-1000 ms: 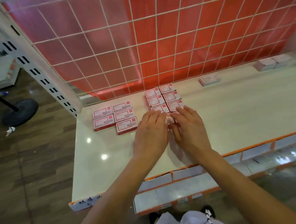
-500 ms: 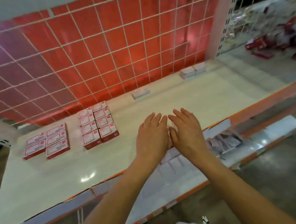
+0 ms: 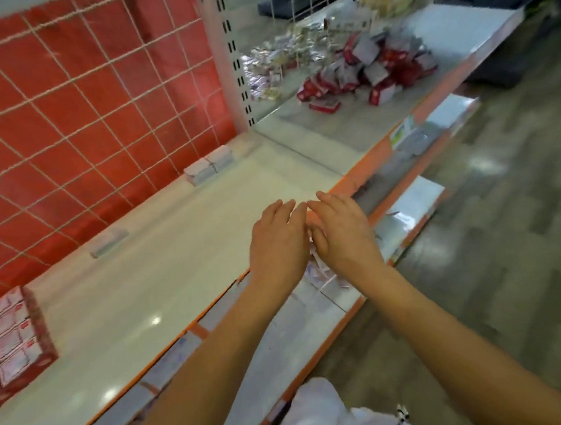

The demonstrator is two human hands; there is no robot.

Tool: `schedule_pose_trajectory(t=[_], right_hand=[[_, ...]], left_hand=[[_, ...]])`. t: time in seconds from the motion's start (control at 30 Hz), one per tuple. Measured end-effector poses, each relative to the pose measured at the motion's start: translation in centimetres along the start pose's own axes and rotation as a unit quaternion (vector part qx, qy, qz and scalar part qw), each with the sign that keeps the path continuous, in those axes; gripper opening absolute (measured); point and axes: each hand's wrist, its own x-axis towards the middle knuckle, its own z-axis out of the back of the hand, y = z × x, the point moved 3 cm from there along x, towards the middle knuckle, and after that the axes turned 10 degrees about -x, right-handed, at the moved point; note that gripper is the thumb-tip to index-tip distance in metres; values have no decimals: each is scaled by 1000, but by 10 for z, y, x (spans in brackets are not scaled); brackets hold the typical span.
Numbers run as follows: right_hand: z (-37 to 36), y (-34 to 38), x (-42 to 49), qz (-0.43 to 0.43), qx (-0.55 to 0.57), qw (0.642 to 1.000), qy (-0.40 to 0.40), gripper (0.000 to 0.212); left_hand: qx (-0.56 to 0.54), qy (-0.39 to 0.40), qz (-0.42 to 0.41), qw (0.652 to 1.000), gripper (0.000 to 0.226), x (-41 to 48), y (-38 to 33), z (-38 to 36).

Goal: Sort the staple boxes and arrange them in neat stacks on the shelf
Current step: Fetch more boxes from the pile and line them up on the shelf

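Red-and-white staple boxes [image 3: 9, 344] sit in a neat block at the left edge of the white shelf [image 3: 160, 258]. A loose heap of staple boxes [image 3: 365, 74] lies on the neighbouring shelf at the upper right. My left hand [image 3: 280, 243] and my right hand [image 3: 341, 230] hover side by side over the shelf's front edge, palms down, fingers straight, holding nothing. Both are far from the block and from the heap.
A red mesh back panel [image 3: 73, 105] runs behind the shelf. Pale boxes [image 3: 209, 164] sit at the back right and one more pale box [image 3: 109, 242] lies at the back middle. A white upright post [image 3: 227, 63] separates the two shelves. Lower shelf [image 3: 406, 214] below.
The view has swung to the right; the stacked boxes slid to the left edge and the heap came into view. Both hands left the stacks and moved rightwards together, still flat.
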Motion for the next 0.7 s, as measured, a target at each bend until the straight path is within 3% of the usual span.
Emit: schedule_pose_trajectory(t=[0.37,0.7], right_hand=[[8,-132,66,-57,-2,997,-50,34],[-4,-234,164,-96,7,995,-4,33]], left_hand=[[-26,24,-78,996,36,132,-62,-79],[-34,79,-63,994,41,271,-93,-136]])
